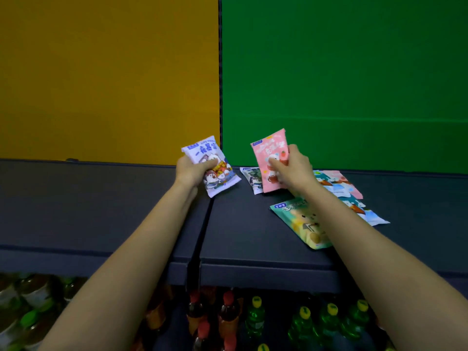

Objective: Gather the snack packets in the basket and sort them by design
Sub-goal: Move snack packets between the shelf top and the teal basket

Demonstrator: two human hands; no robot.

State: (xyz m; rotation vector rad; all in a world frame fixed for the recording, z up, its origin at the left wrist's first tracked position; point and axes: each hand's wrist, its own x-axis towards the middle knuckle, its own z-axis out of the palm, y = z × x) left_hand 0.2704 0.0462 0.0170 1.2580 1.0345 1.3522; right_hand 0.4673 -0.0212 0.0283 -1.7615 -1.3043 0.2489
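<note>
My left hand (192,171) grips a white and lilac snack packet (206,153) with cartoon animals, held just above the dark shelf top. My right hand (295,165) holds a pink packet (269,150) with a strawberry design, raised above the shelf. Behind the pink one, a grey-white packet (250,179) lies flat. A mint-green packet (301,221) lies under my right forearm. To its right lie pink and light-blue packets (342,184), partly hidden by my arm. No basket is in view.
The dark shelf top (101,206) has a seam running down its middle. Behind it stand a yellow wall panel (109,77) and a green one (344,77). Below the shelf edge stand bottles with red caps (228,297) and green bottles with yellow caps (305,312).
</note>
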